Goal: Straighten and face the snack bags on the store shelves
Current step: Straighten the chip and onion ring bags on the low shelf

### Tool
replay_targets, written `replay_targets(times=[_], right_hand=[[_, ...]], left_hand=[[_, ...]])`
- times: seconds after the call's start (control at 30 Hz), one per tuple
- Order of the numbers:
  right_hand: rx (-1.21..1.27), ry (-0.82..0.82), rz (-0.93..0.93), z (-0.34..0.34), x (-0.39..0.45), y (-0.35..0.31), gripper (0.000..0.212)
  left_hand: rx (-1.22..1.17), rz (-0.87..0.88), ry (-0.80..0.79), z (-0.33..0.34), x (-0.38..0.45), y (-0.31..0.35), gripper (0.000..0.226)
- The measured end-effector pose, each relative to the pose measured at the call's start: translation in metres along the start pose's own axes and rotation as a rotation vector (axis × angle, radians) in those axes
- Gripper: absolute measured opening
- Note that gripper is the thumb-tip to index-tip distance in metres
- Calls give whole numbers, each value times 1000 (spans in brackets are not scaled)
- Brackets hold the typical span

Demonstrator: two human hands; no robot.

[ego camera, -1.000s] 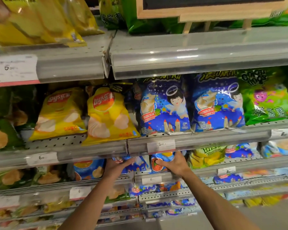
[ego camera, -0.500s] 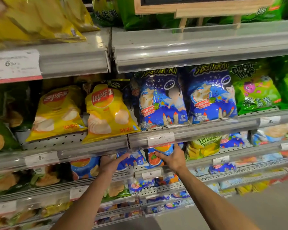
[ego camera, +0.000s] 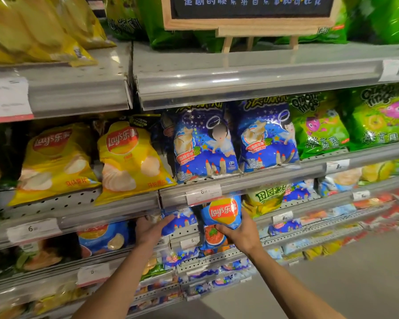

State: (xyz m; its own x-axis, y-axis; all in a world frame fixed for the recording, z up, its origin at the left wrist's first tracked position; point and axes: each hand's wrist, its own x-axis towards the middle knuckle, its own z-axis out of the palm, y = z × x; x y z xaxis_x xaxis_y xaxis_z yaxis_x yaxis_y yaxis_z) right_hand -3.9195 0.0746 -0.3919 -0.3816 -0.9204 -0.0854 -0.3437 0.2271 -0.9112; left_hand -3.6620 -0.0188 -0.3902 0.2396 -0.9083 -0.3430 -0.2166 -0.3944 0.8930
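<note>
Partly hidden, blue Lay's bag (ego camera: 221, 212) (right hand (ego camera: 242, 233) gripping)

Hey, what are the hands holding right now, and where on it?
The right hand grips the blue Lay's bag at its lower right side. The left hand touches a dark blue snack bag at its left edge; a grip cannot be told.

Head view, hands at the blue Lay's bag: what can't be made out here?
- Blue Lay's bag: top hidden behind the shelf rail; lower part covered by the right hand.
- Left hand: fingertips on the dark blue bag, whose front is mostly hidden by the rail.
- Price tag: small print unreadable.
- Lower right shelves: motion-blurred.
</note>
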Motion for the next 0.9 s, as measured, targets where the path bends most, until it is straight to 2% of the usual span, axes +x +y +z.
replay_targets(times=[0.1, 0.2, 0.33, 0.43, 0.57, 0.73, 0.9], right_hand=[[2, -57, -20, -11, 1, 12, 64], [-6, -145, -27, -22, 0, 26, 63], [1, -252, -24, -35, -2, 44, 59], [54, -303, -1, -45, -5, 54, 59], [91, -322, 42, -61, -12, 71, 61], [109, -294, 96, -79, -21, 83, 58], [112, -220, 106, -90, -26, 84, 59]], left_hand=[[-17, 29, 21, 16, -3, 0, 49], [-22, 52, 18, 29, -10, -1, 44], [10, 47, 22, 42, -16, 0, 47], [0, 57, -30, 57, -25, 9, 63], [13, 116, -96, 80, -37, 18, 61], [29, 131, -179, 101, -45, 26, 71], [183, 175, -239, 110, -38, 22, 53]])
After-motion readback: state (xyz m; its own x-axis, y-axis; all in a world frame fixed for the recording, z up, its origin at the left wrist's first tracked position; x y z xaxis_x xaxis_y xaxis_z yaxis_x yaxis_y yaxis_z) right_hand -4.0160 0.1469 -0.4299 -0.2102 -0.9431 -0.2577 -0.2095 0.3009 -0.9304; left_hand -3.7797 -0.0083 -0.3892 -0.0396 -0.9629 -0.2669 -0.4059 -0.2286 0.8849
